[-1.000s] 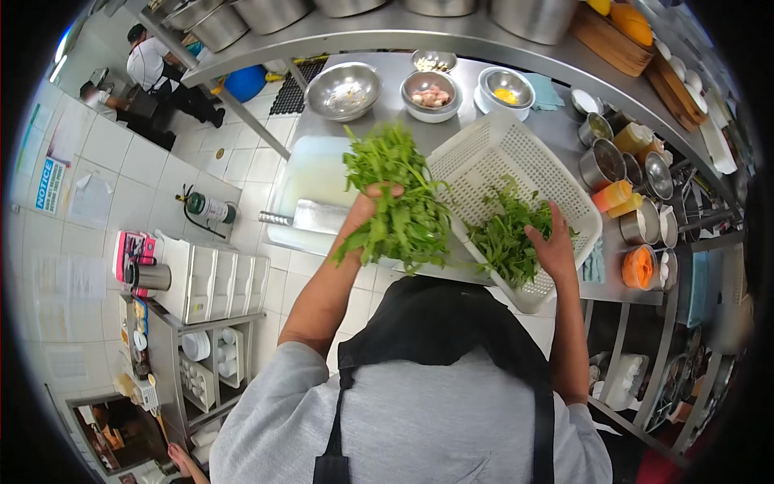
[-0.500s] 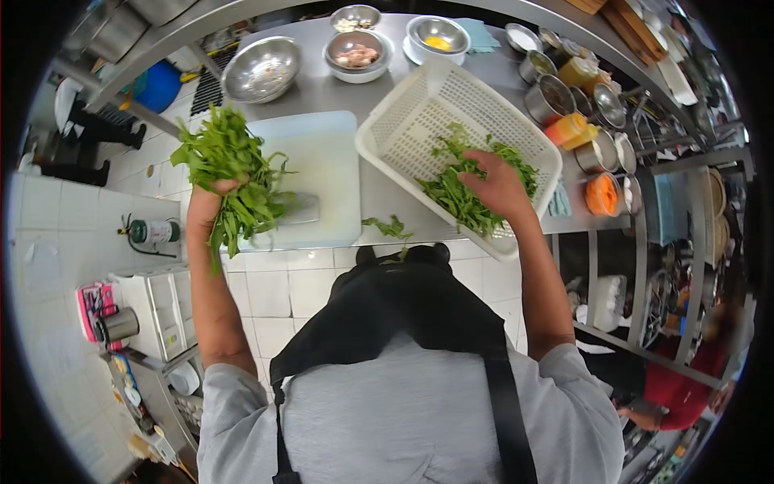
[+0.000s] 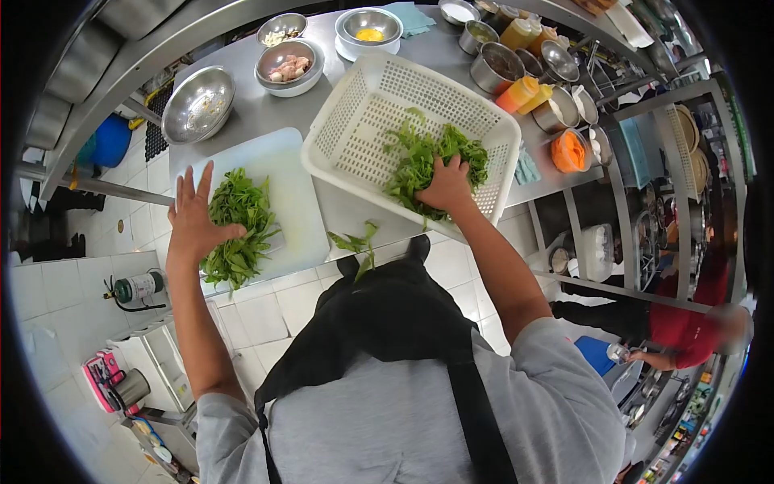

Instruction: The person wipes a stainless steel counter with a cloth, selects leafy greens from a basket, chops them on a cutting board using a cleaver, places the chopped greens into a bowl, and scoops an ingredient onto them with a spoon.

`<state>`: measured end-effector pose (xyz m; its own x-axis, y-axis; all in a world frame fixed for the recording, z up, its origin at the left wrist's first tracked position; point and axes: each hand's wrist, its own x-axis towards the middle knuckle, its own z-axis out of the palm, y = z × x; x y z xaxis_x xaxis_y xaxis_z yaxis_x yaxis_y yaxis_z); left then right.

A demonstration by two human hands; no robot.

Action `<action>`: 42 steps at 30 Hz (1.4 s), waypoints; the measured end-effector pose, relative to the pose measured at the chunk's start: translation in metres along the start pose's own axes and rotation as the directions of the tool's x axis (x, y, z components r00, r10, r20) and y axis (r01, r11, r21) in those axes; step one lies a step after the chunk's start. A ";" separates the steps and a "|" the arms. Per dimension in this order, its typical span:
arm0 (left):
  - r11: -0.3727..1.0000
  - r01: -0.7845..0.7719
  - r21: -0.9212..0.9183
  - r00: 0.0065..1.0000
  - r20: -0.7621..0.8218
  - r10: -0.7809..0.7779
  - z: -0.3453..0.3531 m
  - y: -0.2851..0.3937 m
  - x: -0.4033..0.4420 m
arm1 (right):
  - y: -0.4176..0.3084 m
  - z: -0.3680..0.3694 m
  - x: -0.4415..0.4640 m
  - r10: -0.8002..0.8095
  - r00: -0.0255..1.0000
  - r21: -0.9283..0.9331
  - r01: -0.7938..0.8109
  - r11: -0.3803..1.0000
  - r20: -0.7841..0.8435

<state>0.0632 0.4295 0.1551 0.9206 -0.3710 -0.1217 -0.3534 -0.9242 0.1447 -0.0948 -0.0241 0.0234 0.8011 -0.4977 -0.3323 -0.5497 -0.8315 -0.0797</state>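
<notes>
- Resting on the cutting board [image 3: 300, 222] now, left of centre in the frame, is the leafy bunch [image 3: 240, 200] that was being held up in the air half a second ago.
- So yeah, that grip has been let go, and the greens are split between two spots: one heap set down on the board, the rest in the white basket [image 3: 419, 85] right of centre.
- The left hand [image 3: 192, 222] is held at the left side of the bunch, fingers spread wide, thumb stretched across the leaves toward mid-frame. Nothing seems to be gripped by it; whether the leaves are being brushed can't be told from up here.
- The left arm [image 3: 201, 323] is stretched nearly straight up the left side of the frame.
- The right hand [image 3: 447, 187] has been kept in the basket, sunk into the basket greens [image 3: 411, 157], back of the hand up. Fingers are parted but some tips are buried, so whether any stems are being held can't be told.
- The right arm [image 3: 500, 266] is angled in from lower right, over the basket's near rim.
- A loose sprig [image 3: 351, 240] is still left at the front edge of the steel table [image 3: 258, 117], mid-frame, touched by neither hand.
</notes>
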 end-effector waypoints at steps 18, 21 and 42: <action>0.695 -0.710 -0.113 0.697 0.027 0.717 0.189 0.139 -0.050 | 0.018 -0.089 -0.058 -0.147 0.989 0.111 0.149 0.983 -0.028; 0.657 -0.734 -0.171 0.658 0.060 0.751 0.192 0.131 -0.047 | 0.031 -0.094 -0.073 -0.151 0.973 0.214 0.187 0.959 -0.175; 0.992 -0.070 0.104 0.997 -0.037 0.075 -0.006 -0.010 -0.037 | 0.173 -0.042 -0.158 0.206 0.879 0.566 0.085 0.820 -0.431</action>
<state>0.0332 0.4531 0.1640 0.8972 -0.4353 -0.0740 -0.4326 -0.9002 0.0503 -0.3062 -0.0996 0.1013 0.6924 -0.7151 0.0963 -0.5169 -0.5847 -0.6253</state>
